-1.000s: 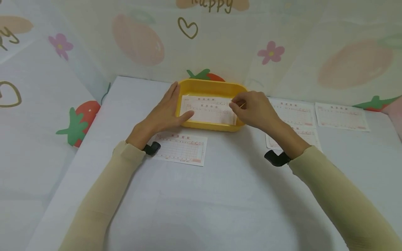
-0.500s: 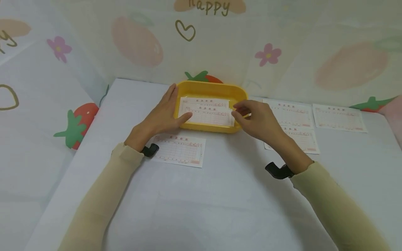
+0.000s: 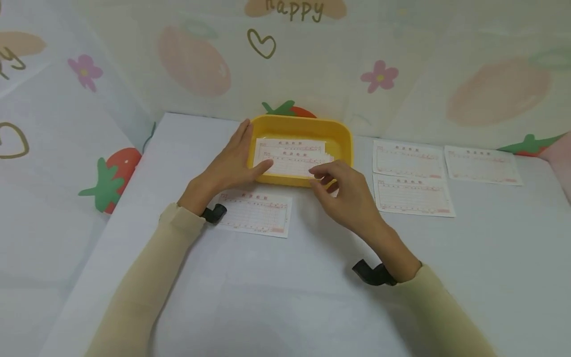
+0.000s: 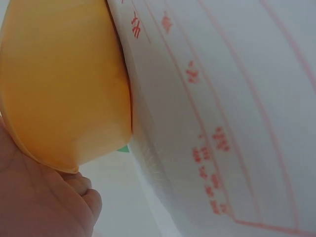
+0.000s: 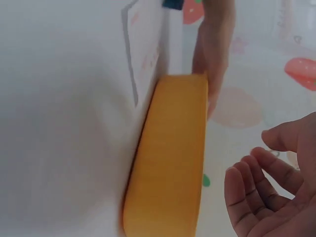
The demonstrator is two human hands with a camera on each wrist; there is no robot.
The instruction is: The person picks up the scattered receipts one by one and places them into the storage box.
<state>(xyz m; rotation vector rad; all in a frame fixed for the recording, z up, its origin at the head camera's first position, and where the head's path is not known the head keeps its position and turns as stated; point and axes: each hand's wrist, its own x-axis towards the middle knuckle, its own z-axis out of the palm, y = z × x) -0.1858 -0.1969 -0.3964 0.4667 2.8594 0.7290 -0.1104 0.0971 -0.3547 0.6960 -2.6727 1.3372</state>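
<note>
My left hand [image 3: 226, 162] holds the left side of a yellow plastic tray [image 3: 345, 136], with the thumb over its front rim and the fingers along its outer side. White receipt slips [image 3: 290, 161] printed in red overlap inside, their right edges slightly staggered. Over the tray's front right corner hovers my right hand [image 3: 348, 196]. In the right wrist view its fingers [image 5: 237, 190] are loosely curved, the thumb apart and nothing between them. Another receipt slip [image 3: 256, 215] lies on the table in front of the tray, near my left wrist.
To the right of the tray lie an upper slip [image 3: 408, 158], a lower slip [image 3: 415, 196] touching it and a far-right slip [image 3: 484, 165]. The white-covered table [image 3: 267, 297] meets a patterned cloth backdrop [image 3: 312, 74] behind the tray.
My right hand has come away from the right end of the slips in the tray, moving left and toward me. My left hand has stayed on the tray.
</note>
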